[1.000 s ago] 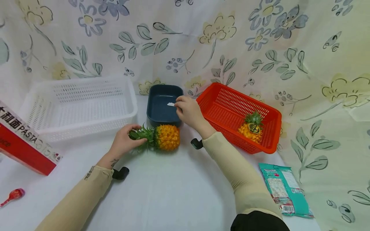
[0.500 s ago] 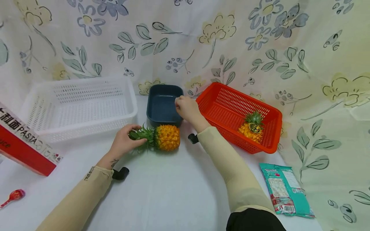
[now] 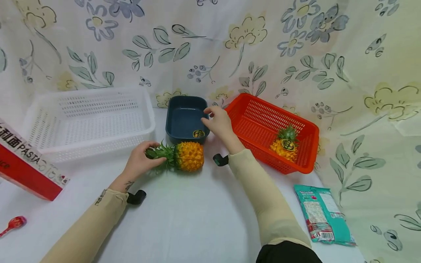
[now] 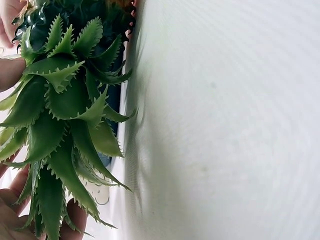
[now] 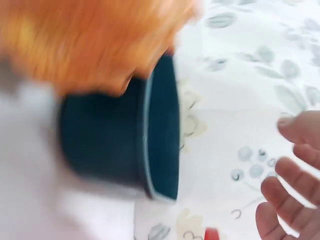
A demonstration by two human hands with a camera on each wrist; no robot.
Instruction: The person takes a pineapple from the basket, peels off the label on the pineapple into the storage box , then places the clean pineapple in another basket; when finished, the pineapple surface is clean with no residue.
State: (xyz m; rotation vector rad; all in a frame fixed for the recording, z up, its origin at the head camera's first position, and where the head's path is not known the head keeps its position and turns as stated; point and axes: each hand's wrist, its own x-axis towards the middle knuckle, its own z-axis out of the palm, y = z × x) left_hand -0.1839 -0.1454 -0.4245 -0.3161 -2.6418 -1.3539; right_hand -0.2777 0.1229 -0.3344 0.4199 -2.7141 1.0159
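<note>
A small pineapple (image 3: 190, 156) lies on its side on the white cloth, in front of a dark blue dish (image 3: 175, 124). My left hand (image 3: 143, 160) grips its green crown (image 4: 65, 115), with thumb and fingers on opposite sides of the leaves. Inside the dish, close to the front wall, shows a black-and-gold label (image 3: 198, 133). My right hand (image 3: 219, 123) hovers at the dish's right rim, thumb and fingers parted and nothing between them. In the right wrist view its fingers (image 5: 295, 185) are spread apart beside the dish.
A white basket (image 3: 95, 120) stands at the left, partly behind a red pasta box (image 3: 29, 164). To the right, a red basket (image 3: 256, 124) holds another pineapple (image 3: 286, 144) with a similar label. A teal packet (image 3: 323, 215) and a lollipop (image 3: 14, 223) lie nearer the front.
My right hand has let go of the label, whose white side showed earlier; it now lies in the dish, dark side visible. The fingers have parted. My left hand and the pineapple have stayed put.
</note>
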